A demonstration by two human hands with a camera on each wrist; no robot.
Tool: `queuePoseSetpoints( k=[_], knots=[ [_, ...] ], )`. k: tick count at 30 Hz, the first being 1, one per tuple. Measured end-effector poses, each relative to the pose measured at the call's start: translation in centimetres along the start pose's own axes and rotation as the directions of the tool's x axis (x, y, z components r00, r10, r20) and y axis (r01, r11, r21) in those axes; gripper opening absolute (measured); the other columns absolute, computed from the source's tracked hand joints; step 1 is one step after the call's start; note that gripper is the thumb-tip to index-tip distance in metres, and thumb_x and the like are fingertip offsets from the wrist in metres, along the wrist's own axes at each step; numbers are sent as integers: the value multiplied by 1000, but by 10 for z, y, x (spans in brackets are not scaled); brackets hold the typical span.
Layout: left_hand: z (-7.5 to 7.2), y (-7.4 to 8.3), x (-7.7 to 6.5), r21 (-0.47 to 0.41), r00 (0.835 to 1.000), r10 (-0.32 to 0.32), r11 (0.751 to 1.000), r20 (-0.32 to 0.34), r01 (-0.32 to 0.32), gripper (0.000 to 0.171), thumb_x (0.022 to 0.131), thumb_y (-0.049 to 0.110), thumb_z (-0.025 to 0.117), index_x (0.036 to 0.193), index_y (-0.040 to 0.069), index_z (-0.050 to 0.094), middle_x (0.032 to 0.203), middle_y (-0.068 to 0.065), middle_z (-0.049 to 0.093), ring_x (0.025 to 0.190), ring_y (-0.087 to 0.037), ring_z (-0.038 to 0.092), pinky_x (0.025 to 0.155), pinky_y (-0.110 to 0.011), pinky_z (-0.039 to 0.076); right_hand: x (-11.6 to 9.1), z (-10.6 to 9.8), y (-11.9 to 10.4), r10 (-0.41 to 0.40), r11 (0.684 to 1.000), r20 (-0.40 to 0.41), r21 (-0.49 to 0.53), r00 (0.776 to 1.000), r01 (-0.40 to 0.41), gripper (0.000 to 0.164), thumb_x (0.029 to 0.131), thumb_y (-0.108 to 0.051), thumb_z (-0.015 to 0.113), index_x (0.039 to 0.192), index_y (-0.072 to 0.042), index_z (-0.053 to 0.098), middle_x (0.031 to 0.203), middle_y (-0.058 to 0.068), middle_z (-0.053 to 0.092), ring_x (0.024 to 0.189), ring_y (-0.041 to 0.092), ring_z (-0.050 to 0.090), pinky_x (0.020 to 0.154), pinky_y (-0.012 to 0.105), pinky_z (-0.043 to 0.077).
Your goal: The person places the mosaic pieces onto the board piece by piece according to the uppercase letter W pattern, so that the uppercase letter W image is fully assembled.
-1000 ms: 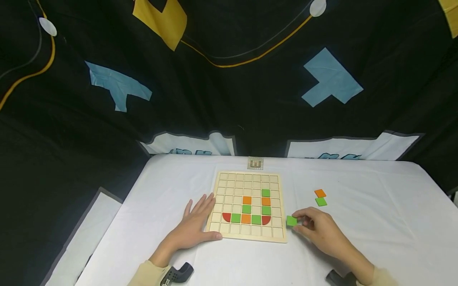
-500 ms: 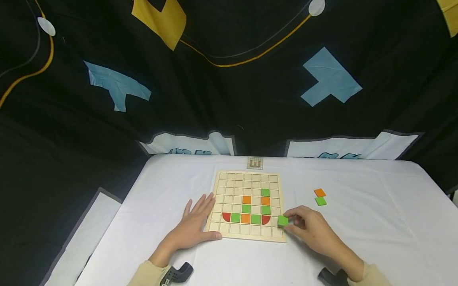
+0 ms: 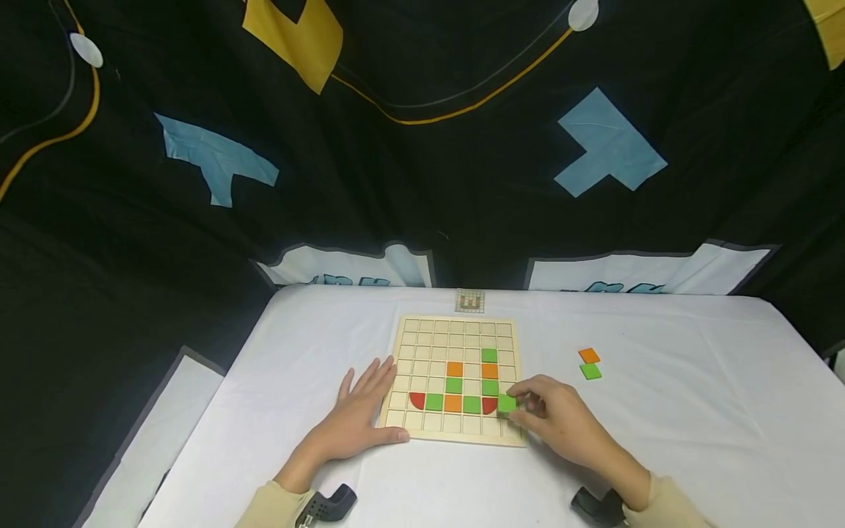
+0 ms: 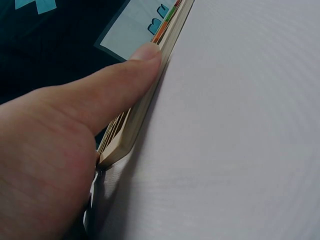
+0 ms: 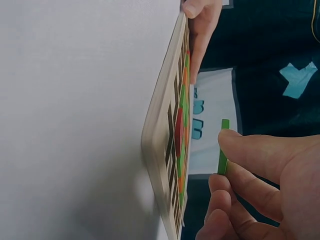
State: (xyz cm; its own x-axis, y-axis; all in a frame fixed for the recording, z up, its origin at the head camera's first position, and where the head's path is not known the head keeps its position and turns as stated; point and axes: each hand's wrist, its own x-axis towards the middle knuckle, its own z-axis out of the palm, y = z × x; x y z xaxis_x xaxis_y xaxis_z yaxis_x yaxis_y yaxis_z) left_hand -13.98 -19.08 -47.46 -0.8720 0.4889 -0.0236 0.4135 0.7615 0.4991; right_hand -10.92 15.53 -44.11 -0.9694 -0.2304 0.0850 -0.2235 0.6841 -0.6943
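Observation:
A wooden grid board (image 3: 432,423) lies on the white table, with green and orange square tiles and two red quarter-round tiles set in its cells. My left hand (image 3: 356,422) rests with spread, straight fingers at the board's left edge; in the left wrist view its thumb (image 4: 120,82) lies on the near edge. Between thumb and fingers my right hand (image 3: 561,422) pinches a green square tile (image 3: 506,405). That tile is held above the board's right side, just right of a red quarter-round tile (image 3: 489,405). The right wrist view shows the green tile (image 5: 223,150) edge-on, apart from the board.
On the table to the right lie a loose orange tile (image 3: 590,356) and a loose green tile (image 3: 590,371), touching or nearly so. Behind the board is a small patterned card (image 3: 470,301). A black cloth (image 3: 422,183) hangs beyond the table's far edge.
My right hand has carried the green tile leftward, from beside the board's right edge to over its right-hand cells. My left hand has stayed in place.

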Motion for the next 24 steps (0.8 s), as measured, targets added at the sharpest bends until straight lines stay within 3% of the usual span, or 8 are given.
queuePoseSetpoints(
  k=[15,24],
  knots=[
    [0,0,0,-2,1000,-2,1000,3,2,113,82,68,68,160,2,20,169,-9,10,155,-33,2,117,-62,-9,13,18,-11,-100,995,15,32,995,100,24,83,-10,82,105,-9,74,86,-7,62,69,9,51,58,22,46],
    [0,-1,1,9,1000,3,1000,-1,-3,113,82,69,67,160,2,20,168,-9,10,155,-33,2,117,-62,-9,23,24,-25,-99,994,11,37,995,98,24,83,-11,83,105,-10,74,84,-8,61,71,11,51,60,23,46]
  ],
)
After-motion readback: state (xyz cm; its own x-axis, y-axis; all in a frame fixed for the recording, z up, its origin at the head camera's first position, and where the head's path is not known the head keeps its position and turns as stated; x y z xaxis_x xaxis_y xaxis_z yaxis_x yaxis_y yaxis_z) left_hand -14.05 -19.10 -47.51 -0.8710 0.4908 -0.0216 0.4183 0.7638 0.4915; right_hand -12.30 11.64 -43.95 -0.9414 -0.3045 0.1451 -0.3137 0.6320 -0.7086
